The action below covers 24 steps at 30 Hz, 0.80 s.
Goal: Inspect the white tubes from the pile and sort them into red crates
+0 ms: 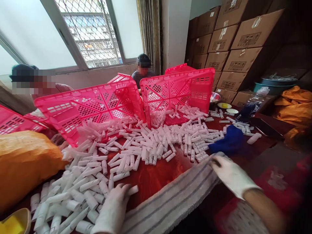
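My left hand (110, 209), in a white glove, is closed with its fingers around a short white tube (133, 190) at the near edge of the pile. Many similar white tubes (90, 185) lie heaped beside it, some with a small dark mark. A grey-and-white striped towel (168, 201) runs along the near table edge between my hands. At the towel's far right end is my gloved right hand (231, 174). Its fingers are curled together on the cloth, and the fingertips are partly hidden.
Pink plastic crates (97, 107) lie tipped on their sides across the reddish table (158, 175). An orange sack (29, 165) bulges at left, above a bowl holding something yellow (14, 224). Blue cloth (229, 141) and a bottle (254, 104) sit right. Two people work opposite; cartons (246, 61) are stacked behind.
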Each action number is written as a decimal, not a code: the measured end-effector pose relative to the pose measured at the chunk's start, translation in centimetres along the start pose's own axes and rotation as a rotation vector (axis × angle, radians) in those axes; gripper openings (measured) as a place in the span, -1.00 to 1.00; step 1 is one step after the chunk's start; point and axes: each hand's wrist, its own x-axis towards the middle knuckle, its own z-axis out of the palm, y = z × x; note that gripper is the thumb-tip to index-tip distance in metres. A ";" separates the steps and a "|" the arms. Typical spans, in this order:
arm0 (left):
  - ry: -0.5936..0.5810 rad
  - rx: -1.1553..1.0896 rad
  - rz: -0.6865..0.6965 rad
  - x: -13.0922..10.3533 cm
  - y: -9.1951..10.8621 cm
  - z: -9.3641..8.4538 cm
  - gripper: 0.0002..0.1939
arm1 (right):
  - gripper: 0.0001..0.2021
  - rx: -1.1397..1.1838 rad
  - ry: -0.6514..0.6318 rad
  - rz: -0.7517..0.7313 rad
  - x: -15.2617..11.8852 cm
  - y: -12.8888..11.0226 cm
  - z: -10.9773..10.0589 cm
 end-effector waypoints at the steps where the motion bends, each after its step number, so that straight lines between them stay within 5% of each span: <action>1: -0.008 -0.005 0.004 0.6 1.1 0.4 -0.68 | -0.78 -0.072 -0.027 -0.012 0.9 -1.0 0.5; 7: -0.030 -0.021 -0.029 2.4 4.9 1.5 -0.70 | -0.72 -0.360 -0.113 -0.065 3.0 -6.9 4.4; 13: -0.060 -0.115 0.028 3.0 7.0 1.9 -0.46 | -0.63 -0.301 -0.172 -0.214 0.2 -7.2 6.2; 18: 0.013 -0.329 -0.009 3.9 8.4 2.1 -0.56 | -0.70 0.778 -0.208 -0.190 -1.4 -6.6 8.0; 24: -0.041 -1.615 -0.299 2.0 10.3 1.8 -0.19 | -0.48 1.134 -0.341 -0.068 -3.8 -8.2 8.8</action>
